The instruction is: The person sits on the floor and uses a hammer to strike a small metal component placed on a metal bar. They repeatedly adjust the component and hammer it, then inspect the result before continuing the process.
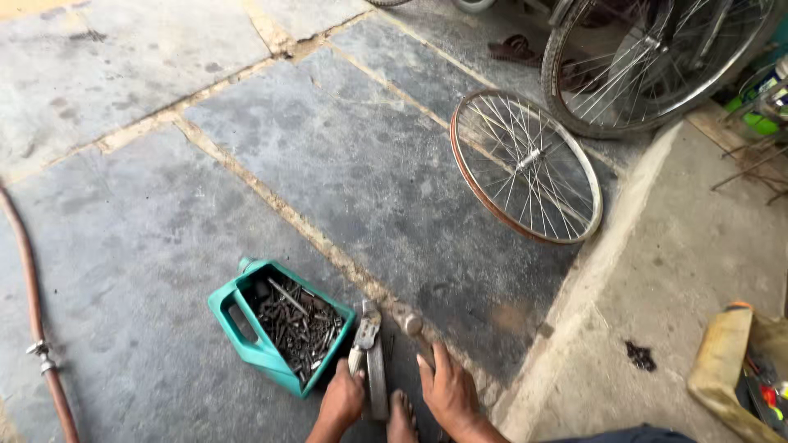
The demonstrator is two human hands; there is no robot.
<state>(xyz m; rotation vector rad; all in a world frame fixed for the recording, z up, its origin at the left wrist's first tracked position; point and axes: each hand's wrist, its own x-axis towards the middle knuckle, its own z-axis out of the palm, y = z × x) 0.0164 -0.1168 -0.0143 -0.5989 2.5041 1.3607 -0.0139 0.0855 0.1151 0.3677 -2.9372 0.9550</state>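
A bare spoked wheel (pixel 526 166) was seen well beyond the hands. A green cut-open jug (pixel 246 340) of bolts lay just left of them. Pliers (pixel 364 338) were gripped in the closed left hand (pixel 342 400); a hammer (pixel 418 331) was touched by the half-open right hand (pixel 448 392).

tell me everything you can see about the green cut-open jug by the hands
The green jug is a teal plastic canister lying on its side on the stone floor, its upper face cut away so it serves as an open bin. The moulded carry handle sits on its left side and a short spout points away at the far corner. Inside lies a heap of dark, rusty bolts and screws. Its near right corner sits just beside the left hand; whether they touch is unclear.
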